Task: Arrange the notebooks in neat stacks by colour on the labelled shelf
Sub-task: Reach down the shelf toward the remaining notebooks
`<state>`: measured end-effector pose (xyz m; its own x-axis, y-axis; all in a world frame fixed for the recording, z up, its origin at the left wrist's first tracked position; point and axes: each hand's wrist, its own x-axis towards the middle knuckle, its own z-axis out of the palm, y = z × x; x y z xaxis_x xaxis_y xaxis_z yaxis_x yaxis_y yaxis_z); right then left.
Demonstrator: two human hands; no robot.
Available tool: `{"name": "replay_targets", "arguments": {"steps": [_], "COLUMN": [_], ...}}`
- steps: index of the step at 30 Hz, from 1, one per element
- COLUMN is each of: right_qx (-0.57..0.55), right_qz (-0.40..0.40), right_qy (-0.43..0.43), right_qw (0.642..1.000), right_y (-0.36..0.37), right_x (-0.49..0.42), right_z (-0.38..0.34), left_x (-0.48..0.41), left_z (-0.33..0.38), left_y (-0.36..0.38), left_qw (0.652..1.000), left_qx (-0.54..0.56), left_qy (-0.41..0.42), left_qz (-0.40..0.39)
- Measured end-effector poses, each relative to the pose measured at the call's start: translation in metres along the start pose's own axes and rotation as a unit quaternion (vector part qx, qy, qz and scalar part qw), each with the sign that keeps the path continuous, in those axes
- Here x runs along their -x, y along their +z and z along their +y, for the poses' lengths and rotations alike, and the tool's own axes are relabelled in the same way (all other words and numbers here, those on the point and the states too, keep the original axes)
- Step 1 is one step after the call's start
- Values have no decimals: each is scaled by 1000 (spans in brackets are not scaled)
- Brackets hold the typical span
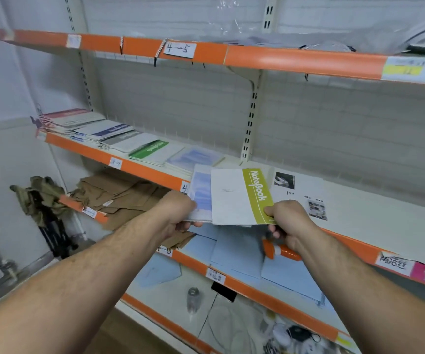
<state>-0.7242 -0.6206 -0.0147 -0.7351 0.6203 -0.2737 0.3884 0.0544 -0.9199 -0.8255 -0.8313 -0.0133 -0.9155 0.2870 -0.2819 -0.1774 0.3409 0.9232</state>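
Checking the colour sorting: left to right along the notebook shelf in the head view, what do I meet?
Red notebook stack, dark blue stack, grey stack, green stack, pale blue stack, held yellow-green notebook, black-and-white booklet.

Both arms bare, extended forward and up from the lower frame corners, converging toward centre. Left forearm (83,272) enters from lower left, wrist straight, back of the hand facing the camera. Left hand (178,213) grips the left edge of a pale blue notebook (202,192): thumb side on top, curled fingertips showing beneath the edge. Right forearm (354,274) enters from lower right, wrist slightly bent inward. Right hand (289,221) pinches the lower right corner of a yellow-green notebook (232,198): thumb (270,210) lying flat on the cover, remaining fingers curled underneath. Hands at about the same height, well apart, the notebooks between them.
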Motion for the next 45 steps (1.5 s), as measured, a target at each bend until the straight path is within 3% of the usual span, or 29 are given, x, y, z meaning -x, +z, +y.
{"name": "replay_targets", "arguments": {"steps": [16, 32, 37, 39, 45], "right_qx": [2, -1, -7, -7, -9], "right_qz": [-29, 46, 73, 86, 121], "right_qy": [-3, 14, 16, 21, 28], "right_qw": [1000, 999, 997, 996, 992], "right_y": [88, 123, 144, 152, 174], "right_x": [-149, -218, -225, -226, -218], "right_z": [-73, -102, -109, -110, -113], "left_x": [-167, -292, -322, -332, -351], "left_z": [43, 76, 77, 76, 73], "left_y": [-49, -68, -81, -86, -101], "left_qw": [999, 994, 984, 980, 934], "left_qx": [-35, -79, -136, -177, -334], "left_qy": [-16, -8, 16, 36, 111], "left_qz": [-6, -81, -110, -86, -59]}}
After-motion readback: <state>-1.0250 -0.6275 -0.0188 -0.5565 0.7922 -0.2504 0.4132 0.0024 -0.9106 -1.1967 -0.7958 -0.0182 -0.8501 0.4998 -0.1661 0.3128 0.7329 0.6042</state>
